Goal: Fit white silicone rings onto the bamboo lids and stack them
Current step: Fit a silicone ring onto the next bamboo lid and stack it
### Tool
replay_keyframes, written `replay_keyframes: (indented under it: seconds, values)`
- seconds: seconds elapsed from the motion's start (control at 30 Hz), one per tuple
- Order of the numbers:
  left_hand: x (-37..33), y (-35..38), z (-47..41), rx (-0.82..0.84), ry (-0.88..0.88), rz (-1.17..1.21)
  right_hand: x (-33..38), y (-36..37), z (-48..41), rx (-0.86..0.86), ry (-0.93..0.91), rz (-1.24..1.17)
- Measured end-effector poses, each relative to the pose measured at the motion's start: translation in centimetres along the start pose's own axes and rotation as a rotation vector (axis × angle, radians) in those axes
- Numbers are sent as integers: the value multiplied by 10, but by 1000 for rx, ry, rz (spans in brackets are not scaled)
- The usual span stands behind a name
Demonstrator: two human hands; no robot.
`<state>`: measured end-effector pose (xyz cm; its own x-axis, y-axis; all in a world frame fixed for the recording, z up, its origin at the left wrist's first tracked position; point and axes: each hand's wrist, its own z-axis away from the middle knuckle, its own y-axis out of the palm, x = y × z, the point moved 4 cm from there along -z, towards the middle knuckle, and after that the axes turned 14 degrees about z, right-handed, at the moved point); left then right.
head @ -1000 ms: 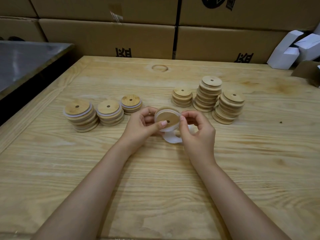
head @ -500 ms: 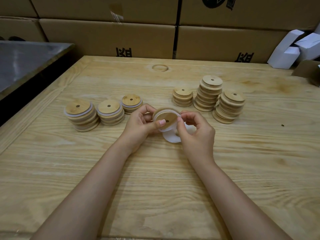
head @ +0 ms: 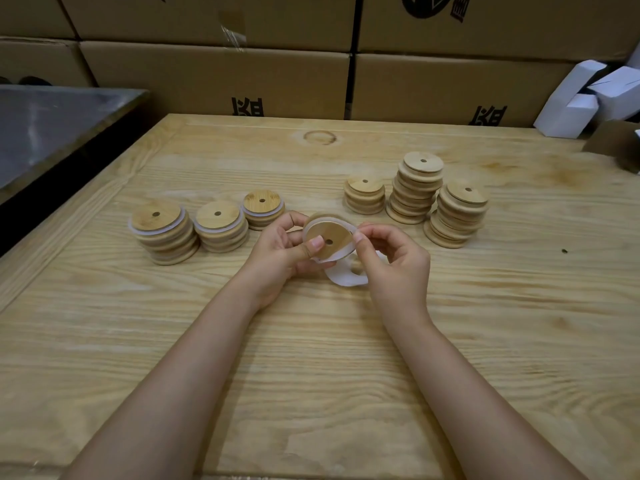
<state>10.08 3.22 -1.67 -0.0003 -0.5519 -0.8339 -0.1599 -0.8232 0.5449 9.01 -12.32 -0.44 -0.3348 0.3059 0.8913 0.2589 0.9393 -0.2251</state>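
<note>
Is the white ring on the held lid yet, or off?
On, at least partly: the ring wraps the upper rim of the lid, the right hand pinching it at the right edge. Fully seated, cannot tell.

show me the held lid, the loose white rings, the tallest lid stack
held lid [head: 337,233], head view, flat face
loose white rings [head: 343,279], head view, near edge
tallest lid stack [head: 423,163], head view, top lid
</note>
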Motion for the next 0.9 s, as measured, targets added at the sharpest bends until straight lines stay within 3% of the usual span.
replay_keyframes:
  seconds: [0.2,0.5,0.9]
  values:
    - [-5,3,3,2,26,-136,0,-2,1,-32,-15,21]
    - [-17,12,6,-51,280,-424,6,-1,3,-20,-128,166]
    - [-17,10,6,-129,320,-356,4,-2,1,4,-99,185]
